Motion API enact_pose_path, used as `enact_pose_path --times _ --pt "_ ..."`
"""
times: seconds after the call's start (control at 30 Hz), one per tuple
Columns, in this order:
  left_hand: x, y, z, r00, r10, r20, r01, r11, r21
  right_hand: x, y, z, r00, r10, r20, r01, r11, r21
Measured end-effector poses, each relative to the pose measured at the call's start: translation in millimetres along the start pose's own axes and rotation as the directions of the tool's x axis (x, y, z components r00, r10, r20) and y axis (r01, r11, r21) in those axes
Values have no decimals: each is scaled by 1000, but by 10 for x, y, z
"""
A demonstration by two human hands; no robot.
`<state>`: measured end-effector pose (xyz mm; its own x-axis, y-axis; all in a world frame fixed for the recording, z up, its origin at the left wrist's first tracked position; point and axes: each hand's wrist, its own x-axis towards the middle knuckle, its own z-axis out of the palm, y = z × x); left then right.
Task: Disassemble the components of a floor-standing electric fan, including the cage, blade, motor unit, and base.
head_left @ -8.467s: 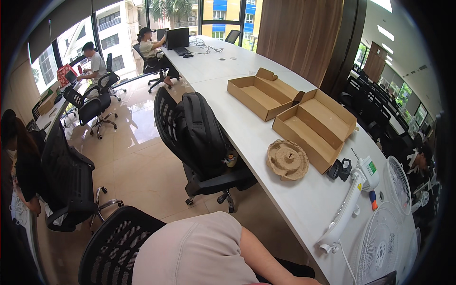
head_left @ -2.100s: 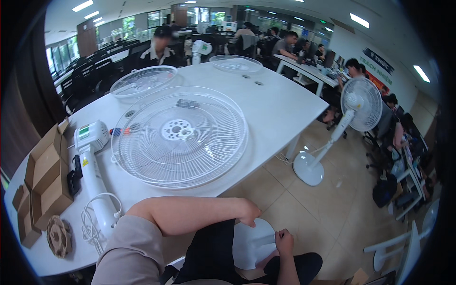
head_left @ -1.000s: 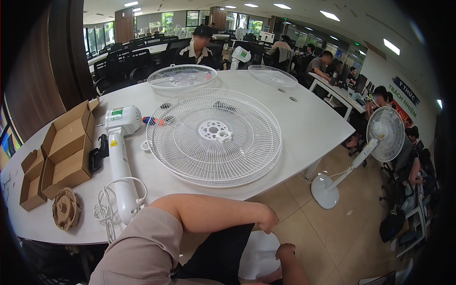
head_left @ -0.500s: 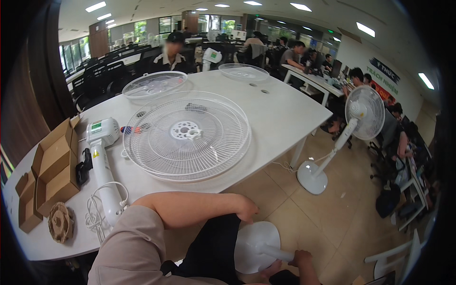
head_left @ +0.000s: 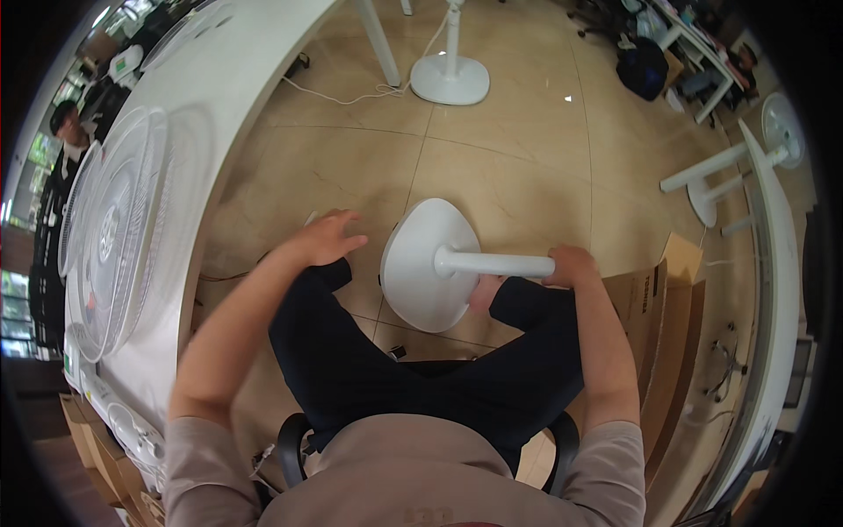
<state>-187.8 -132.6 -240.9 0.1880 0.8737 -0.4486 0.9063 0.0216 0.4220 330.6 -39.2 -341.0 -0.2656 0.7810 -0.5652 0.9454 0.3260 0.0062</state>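
Between my knees, a white fan base (head_left: 417, 281) is tipped on its side, its round plate upright and its short pole (head_left: 500, 263) pointing right. My right hand (head_left: 572, 264) is wrapped round the free end of that pole. To the left of the plate, my left hand (head_left: 329, 238) hovers with fingers spread, apart from the base and holding nothing. Part of a bare foot (head_left: 484, 292) shows under the pole, beside the plate.
On the white table (head_left: 250, 61) at left lie fan grilles (head_left: 114, 228) and a white fan body (head_left: 132, 430). A standing fan's base (head_left: 450, 79) is on the tiled floor ahead. An open cardboard box (head_left: 654, 316) stands at my right, with another white table (head_left: 777, 290) beyond.
My view has swung down and right, from the table to the floor. My left hand now has its fingers spread, left of the plate. The right hand still grips the pole.
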Motion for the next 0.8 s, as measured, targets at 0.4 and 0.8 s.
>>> enact_pose_path --times 0.4,0.8 --pt "1209 -514 2825 896 -325 304 410 337 -848 -131 436 498 998 57 -19 -57 998 13" --pt "1554 -14 2387 865 -440 241 301 71 -951 92 735 982 997 55 -46 -51 995 89"
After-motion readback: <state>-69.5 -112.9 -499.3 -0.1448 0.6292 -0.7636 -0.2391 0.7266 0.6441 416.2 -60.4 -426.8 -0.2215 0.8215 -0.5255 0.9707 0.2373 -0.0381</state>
